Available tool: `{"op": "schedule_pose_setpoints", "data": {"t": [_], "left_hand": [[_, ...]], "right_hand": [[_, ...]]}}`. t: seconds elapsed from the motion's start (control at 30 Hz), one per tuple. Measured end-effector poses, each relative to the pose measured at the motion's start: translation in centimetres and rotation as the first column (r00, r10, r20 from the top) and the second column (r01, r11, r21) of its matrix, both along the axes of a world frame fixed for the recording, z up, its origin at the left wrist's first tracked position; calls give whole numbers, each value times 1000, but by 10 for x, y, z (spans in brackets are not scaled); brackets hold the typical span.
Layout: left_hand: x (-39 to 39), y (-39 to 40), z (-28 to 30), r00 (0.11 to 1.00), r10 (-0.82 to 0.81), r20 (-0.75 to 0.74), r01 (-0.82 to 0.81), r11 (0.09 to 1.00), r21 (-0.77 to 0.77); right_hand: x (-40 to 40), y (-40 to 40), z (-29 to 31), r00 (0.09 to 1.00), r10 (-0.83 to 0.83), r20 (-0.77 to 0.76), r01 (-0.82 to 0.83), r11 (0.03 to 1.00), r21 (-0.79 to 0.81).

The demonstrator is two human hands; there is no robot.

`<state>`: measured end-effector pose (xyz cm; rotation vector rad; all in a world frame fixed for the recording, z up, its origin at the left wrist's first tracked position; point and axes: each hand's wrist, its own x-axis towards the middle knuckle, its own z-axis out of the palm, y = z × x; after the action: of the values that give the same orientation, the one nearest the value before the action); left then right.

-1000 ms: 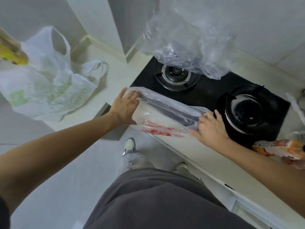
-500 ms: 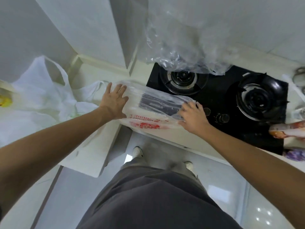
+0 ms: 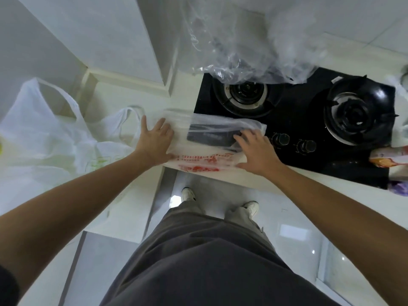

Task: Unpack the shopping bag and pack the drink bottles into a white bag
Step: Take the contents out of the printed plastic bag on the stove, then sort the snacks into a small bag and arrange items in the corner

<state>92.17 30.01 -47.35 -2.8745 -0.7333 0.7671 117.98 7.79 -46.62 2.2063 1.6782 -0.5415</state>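
Bag of thin white plastic with red print lies flat on the near edge of a pale kitchen counter, its far right part lapping onto the near left corner of a black gas hob. Both hands press it down with straight, spread fingers. The left hand lies palm down on the bag's left end. The right hand lies palm down on its right end, fingertips over the dark hob surface that shows through the plastic.

Just right of the right hand are two round control knobs on the hob's near edge. The hob has one burner on the far left and one on the right. A crumpled clear plastic sheet hangs over the far side of the hob, covering part of the left burner.

To the left, on the counter, sits a larger white carrier bag with loop handles and faint green print. At the right edge lies a colourful snack packet.

Below, grey trousers and white shoes show against a glossy pale floor.
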Motion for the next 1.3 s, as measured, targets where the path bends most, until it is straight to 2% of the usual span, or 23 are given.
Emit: {"op": "schedule_pose_setpoints", "data": {"t": [0.27, 0.43, 0.67, 0.9, 1.3], "left_hand": [[1, 19, -8, 999, -29, -19, 29, 1000, 9], [8, 38, 1, 997, -70, -14, 71, 997, 21], [-1, 36, 27, 983, -112, 147, 104, 992, 68], [2, 14, 59, 938, -132, 320, 122, 991, 50], [86, -72, 112, 830, -208, 518, 231, 973, 21]], "right_hand": [[-6, 12, -5, 997, -71, -39, 70, 997, -32], [-10, 20, -1, 993, -95, -73, 98, 994, 40], [-15, 18, 8, 999, -47, -27, 52, 973, 224], [-27, 13, 27, 999, -47, 0, 43, 907, 420], [-13, -63, 74, 948, -315, -39, 281, 779, 561]]}}
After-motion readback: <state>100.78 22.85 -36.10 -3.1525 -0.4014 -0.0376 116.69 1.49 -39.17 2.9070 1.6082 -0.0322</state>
